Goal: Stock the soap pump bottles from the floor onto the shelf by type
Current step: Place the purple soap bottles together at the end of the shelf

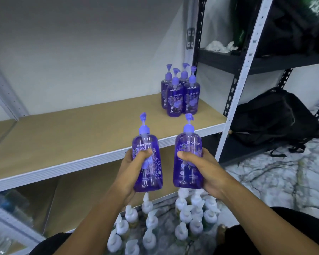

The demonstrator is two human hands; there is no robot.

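Each hand grips one purple pump bottle, upright and side by side, apart from each other. The left hand wraps round the lower body of its bottle, thumb laid across the front label and fingers curled behind. The label reads "guardian" near the shoulder and "500ml" low down. The right hand holds the second bottle the same way, thumb over the front, and this label also reads "guardian". The finer print on both is too small to read.

Both bottles are in the air in front of the tan shelf board, about level with its white front edge. Beyond the right hand, at the far right end of that board, stand four matching purple bottles in a tight cluster. "guardian" shows on the front two.

Below both hands, on the marbled floor, stands a crowd of white-pump bottles, too packed and blurred to count. To the right of the right hand a black backpack lies under a black rack.
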